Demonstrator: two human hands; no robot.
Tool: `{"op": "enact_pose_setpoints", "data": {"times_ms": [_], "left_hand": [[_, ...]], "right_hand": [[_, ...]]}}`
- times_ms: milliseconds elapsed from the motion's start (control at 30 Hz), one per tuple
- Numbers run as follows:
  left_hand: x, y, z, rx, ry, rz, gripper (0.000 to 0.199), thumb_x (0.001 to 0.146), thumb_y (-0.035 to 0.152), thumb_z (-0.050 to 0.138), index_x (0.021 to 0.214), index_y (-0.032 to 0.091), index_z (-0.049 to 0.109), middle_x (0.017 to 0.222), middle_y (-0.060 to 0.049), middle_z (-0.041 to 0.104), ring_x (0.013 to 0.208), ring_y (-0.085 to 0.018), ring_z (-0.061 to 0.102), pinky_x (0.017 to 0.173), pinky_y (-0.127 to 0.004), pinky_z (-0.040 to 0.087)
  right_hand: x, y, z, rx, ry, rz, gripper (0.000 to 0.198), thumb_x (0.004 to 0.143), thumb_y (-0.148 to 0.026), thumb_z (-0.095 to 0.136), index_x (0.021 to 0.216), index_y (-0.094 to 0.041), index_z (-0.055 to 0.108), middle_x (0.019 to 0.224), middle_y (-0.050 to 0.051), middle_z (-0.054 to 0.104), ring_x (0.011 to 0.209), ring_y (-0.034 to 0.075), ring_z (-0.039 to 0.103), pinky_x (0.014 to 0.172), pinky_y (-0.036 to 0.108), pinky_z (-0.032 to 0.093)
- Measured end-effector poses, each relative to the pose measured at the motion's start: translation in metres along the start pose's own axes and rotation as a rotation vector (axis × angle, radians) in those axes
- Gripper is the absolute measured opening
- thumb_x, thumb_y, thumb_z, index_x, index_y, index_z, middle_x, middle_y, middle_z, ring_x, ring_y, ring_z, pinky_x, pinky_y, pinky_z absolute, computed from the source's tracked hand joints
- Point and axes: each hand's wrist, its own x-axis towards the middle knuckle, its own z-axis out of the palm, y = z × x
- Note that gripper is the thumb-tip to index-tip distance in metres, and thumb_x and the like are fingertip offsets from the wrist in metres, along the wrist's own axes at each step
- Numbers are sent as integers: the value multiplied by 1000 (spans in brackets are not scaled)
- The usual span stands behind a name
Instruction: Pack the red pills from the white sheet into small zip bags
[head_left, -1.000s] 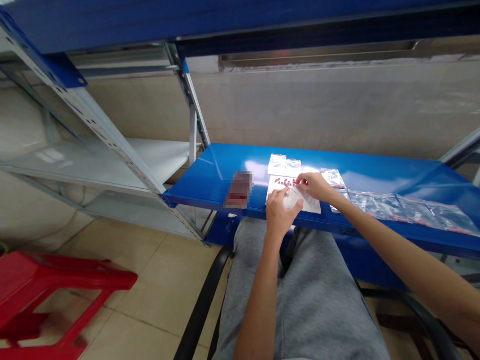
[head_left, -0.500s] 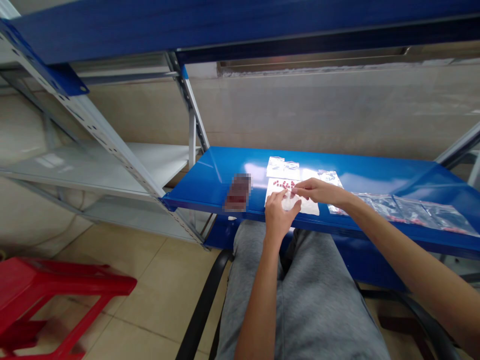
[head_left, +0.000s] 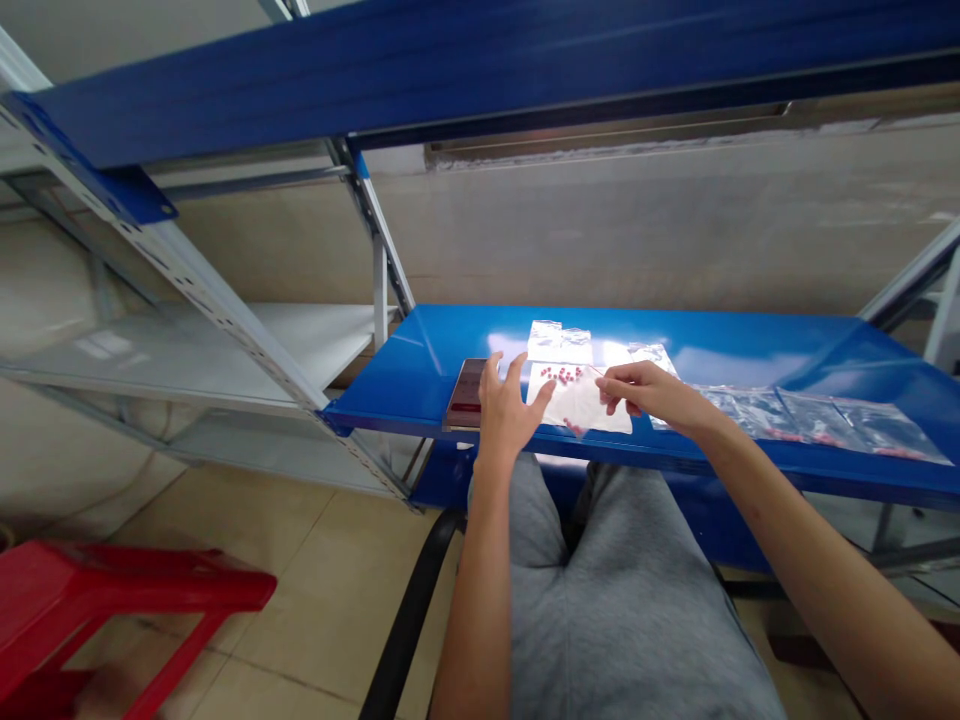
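Note:
My right hand [head_left: 630, 388] pinches the upper edge of a small clear zip bag [head_left: 576, 422], which hangs tilted with a few red pieces in its lower corner. Behind it a white sheet [head_left: 611, 422] lies on the blue shelf, bearing several loose small red pieces [head_left: 564, 376]. My left hand [head_left: 510, 410] is held over the shelf's front edge, fingers spread and nothing in them. It is between the sheet and a flat dark brown rectangular object [head_left: 463, 395], partly covering the latter.
Two clear bags [head_left: 559, 342] lie flat behind the sheet. Another bag [head_left: 652, 355] is partly behind my right hand. Further bags with red pieces [head_left: 825, 425] line the right of the blue shelf [head_left: 420, 350]. A blue beam [head_left: 480, 70] crosses above. A red stool [head_left: 135, 580] stands lower left.
My left hand has moved left, away from the right hand, and its fingers have spread. My right hand has shifted slightly right, and the bag with red pieces now shows hanging from it.

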Motion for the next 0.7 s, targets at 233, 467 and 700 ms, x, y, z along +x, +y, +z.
{"op": "enact_pose_setpoints", "data": {"times_ms": [233, 467, 700], "left_hand": [[9, -24, 2, 78, -35, 20, 43, 93, 43, 65, 129, 19, 65, 140, -19, 50, 137, -35, 49, 114, -52, 45], [12, 4, -6, -122, -5, 18, 33, 99, 40, 57, 125, 23, 70, 138, -13, 61, 134, -30, 56, 113, -47, 47], [12, 58, 11, -604, -326, -59, 21, 96, 35, 63, 102, 20, 77, 103, -6, 79, 91, -20, 72, 80, -30, 57]], "right_hand": [[-13, -7, -11, 18, -19, 3, 45, 92, -60, 60, 75, -18, 67, 76, 8, 71, 69, 17, 64, 53, 26, 41], [-24, -10, -24, -45, -77, -32, 39, 91, -55, 61, 80, -18, 69, 79, 7, 74, 66, 16, 62, 53, 26, 41], [-33, -22, -27, -124, -129, -77, 28, 87, -45, 63, 81, -18, 70, 79, 6, 74, 69, 17, 65, 51, 24, 40]]}}
